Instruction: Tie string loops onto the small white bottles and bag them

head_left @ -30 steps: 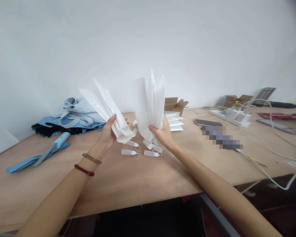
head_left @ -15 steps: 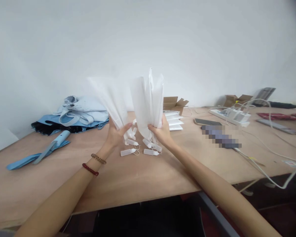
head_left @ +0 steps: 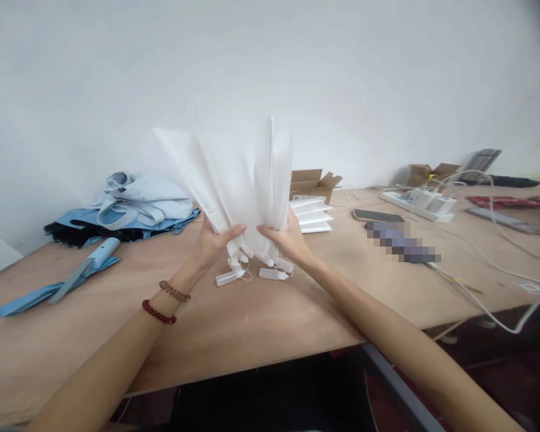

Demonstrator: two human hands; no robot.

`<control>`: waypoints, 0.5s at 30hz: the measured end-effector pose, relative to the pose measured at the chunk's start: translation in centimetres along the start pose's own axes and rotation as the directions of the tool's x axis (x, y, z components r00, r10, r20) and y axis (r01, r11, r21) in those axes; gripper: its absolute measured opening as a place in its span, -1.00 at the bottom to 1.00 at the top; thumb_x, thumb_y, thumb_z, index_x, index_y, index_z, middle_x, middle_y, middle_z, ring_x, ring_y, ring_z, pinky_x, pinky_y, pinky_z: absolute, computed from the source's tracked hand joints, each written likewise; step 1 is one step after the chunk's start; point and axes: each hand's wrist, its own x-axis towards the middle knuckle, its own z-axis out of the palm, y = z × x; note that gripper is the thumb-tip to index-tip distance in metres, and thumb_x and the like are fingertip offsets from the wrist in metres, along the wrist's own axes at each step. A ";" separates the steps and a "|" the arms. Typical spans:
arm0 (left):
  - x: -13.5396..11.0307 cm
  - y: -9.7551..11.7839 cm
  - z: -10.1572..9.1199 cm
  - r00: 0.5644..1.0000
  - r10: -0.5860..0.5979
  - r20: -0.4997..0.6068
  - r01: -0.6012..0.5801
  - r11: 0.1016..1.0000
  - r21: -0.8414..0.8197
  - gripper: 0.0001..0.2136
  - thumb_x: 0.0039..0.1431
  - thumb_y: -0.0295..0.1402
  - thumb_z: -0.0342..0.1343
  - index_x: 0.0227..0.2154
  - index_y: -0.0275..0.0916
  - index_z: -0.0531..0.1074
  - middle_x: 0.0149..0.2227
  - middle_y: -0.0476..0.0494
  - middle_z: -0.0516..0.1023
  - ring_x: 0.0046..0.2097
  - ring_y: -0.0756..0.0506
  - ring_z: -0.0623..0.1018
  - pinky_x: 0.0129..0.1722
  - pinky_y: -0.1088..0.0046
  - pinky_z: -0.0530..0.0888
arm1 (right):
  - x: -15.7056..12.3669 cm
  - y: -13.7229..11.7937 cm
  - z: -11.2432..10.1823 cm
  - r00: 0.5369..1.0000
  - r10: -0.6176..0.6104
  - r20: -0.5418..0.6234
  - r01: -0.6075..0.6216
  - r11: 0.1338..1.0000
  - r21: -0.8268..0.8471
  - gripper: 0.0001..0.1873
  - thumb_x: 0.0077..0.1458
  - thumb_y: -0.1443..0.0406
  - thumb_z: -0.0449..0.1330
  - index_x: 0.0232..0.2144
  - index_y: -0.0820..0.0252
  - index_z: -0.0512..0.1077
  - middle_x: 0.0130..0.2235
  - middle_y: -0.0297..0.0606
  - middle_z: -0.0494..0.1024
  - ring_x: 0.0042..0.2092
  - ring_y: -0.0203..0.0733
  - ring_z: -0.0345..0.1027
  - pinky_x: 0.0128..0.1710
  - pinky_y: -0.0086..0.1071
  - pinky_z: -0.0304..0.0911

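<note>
Both my hands hold one upright bunch of long white plastic bags (head_left: 238,174) above the wooden table (head_left: 261,324). My left hand (head_left: 213,243) grips the bunch's lower left side, thumb across the front; two bead bracelets sit on that wrist. My right hand (head_left: 285,237) grips the lower right side. The bags fan out upward and hide part of the wall. Under my hands lie several small white dropper bottles (head_left: 272,274) with loop caps, close to the bags' lower ends.
A light blue folded umbrella (head_left: 135,207) and its blue sleeve (head_left: 58,288) lie at the left. Behind the bags are a stack of white packets (head_left: 312,215) and an open cardboard box (head_left: 312,182). A phone (head_left: 378,215), power strip (head_left: 425,204) and cables lie to the right.
My left hand has brought its separate few bags rightward and joined them to the bunch in my right hand; both hands now hold one bunch. The view shifted slightly.
</note>
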 end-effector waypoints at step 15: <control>-0.1 0.2 0.1 0.998 -0.063 0.018 0.064 0.995 -0.072 -0.42 -0.24 -0.33 0.39 -0.06 -0.27 0.40 -0.08 -0.27 0.56 -0.03 -0.32 0.53 -0.08 0.13 0.50 | -0.1 -1.6 -0.4 0.988 0.024 0.154 -0.037 0.996 0.082 -0.44 -0.07 0.05 0.31 -0.04 0.11 0.34 -0.09 -0.18 0.51 -0.06 -0.03 0.40 -0.08 -0.08 0.35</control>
